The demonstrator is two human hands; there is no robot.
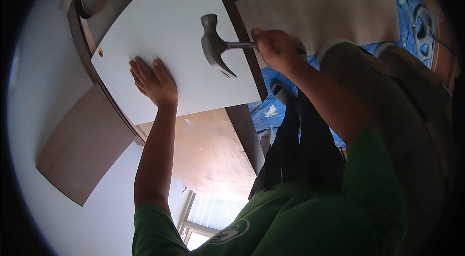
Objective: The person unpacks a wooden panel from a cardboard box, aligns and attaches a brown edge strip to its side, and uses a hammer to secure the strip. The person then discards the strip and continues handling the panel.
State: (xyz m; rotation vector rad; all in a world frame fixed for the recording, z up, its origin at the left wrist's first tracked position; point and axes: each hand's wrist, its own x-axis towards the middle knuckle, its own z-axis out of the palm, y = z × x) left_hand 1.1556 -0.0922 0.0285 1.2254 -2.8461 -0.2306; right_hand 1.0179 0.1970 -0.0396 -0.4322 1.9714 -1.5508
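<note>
A claw hammer [213,45] with a grey metal head is gripped by its handle in my right hand [277,50]. Its head hangs over a white panel [189,7] with a dark brown edge; whether it touches the surface I cannot tell. Flat on that panel, fingers stretched out, lies my left hand [155,82], holding nothing. Near the panel's left corner is a small round brownish spot [100,52], perhaps a hole.
Below the panel shows a bare wooden board [208,152]. Brown boards lean at the left [87,144] and lie on a blue sheet [269,115] at the far right [329,9]. A coil of dark edging strip [92,11] sits at the upper left.
</note>
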